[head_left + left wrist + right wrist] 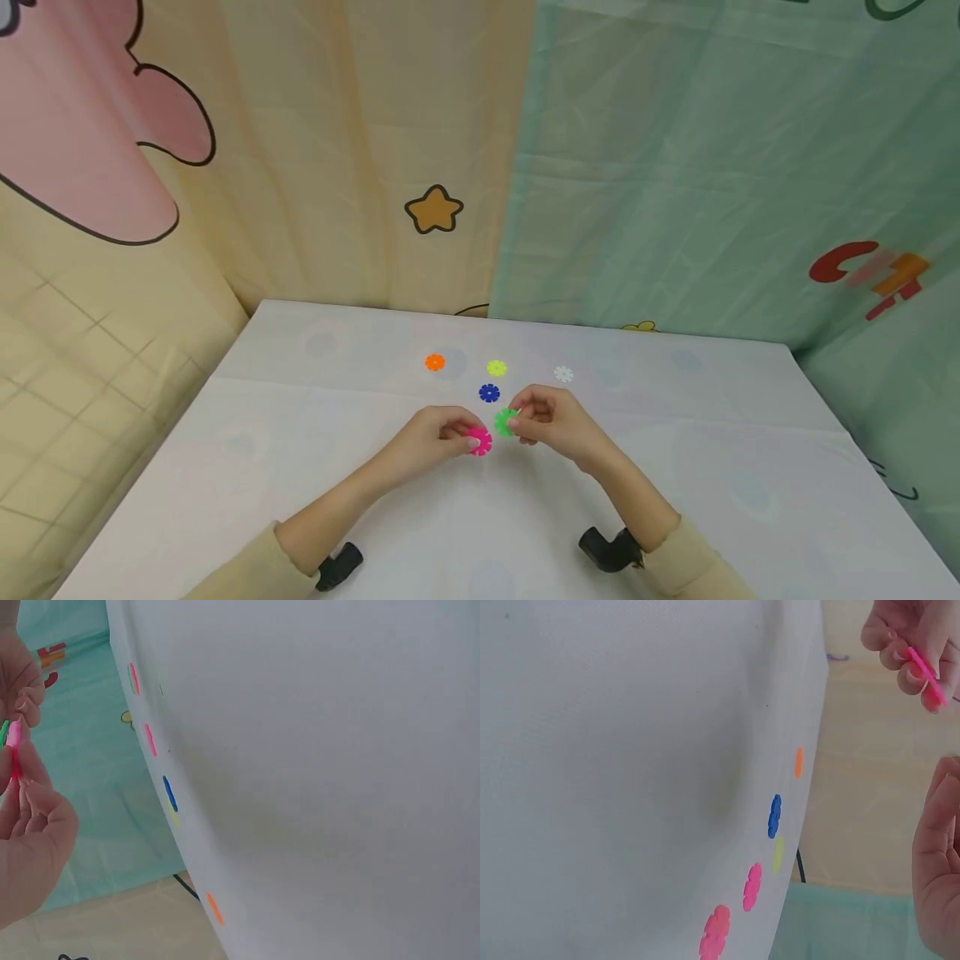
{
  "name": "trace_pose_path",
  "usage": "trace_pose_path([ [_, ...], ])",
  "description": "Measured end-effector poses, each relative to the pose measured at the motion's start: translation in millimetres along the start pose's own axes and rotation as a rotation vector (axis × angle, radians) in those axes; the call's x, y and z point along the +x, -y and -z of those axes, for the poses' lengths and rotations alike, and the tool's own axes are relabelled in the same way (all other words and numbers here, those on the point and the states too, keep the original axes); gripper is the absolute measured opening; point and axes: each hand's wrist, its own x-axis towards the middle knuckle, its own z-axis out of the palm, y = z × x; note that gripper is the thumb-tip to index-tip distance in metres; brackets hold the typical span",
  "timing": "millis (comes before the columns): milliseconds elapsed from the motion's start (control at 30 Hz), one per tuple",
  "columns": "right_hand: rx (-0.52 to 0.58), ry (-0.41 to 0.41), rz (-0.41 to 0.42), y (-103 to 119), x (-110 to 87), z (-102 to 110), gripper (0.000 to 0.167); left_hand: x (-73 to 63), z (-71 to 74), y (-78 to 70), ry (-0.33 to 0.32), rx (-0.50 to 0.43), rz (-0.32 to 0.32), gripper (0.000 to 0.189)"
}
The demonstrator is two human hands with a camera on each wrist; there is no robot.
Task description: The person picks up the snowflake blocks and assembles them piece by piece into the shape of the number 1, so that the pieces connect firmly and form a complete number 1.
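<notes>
My left hand (427, 446) pinches a pink notched disc (485, 442) between thumb and fingers, above the white table. Just to its right, my right hand (561, 427) pinches a green notched disc (502, 422) by its right edge. The two discs are close together, with a small gap between them in the head view. Seen edge-on in the left wrist view, the pink disc (15, 742) is beside a sliver of the green disc (4, 732). In the right wrist view, the left hand (922, 652) grips the pink disc, while the green one is hidden.
Beyond the hands lie an orange disc (435, 362), a yellow disc (497, 367), a blue disc (489, 392) and a white disc (563, 374). The right wrist view shows another pink disc (752, 887) and a coral disc (715, 932) on the table (300, 350). Printed curtains (360, 167) hang behind.
</notes>
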Motion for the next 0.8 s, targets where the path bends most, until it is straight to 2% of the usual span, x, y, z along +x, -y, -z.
trace_pose_path([
  [100,0.018,-0.007,0.025,0.3,-2.1,0.8,0.015,0.9,-0.6,-0.4,0.041,-0.164,0.063,0.021],
  [200,0.035,-0.013,0.041,0.7,-3.9,0.8,0.015,1.8,-1.5,-0.1,0.058,-0.265,0.101,0.027],
  [333,0.03,-0.016,0.053,0.2,-5.6,0.5,0.016,3.1,-3.4,0.2,0.063,-0.329,0.129,0.031],
  [567,0.002,-0.051,0.067,-0.4,-5.8,-0.4,0.015,5.7,-4.0,1.8,0.059,-0.378,0.163,0.03],
  [800,0.003,-0.025,0.078,0.7,-6.4,-6.0,0.016,4.8,-5.6,3.1,0.046,-0.423,0.2,0.032],
])
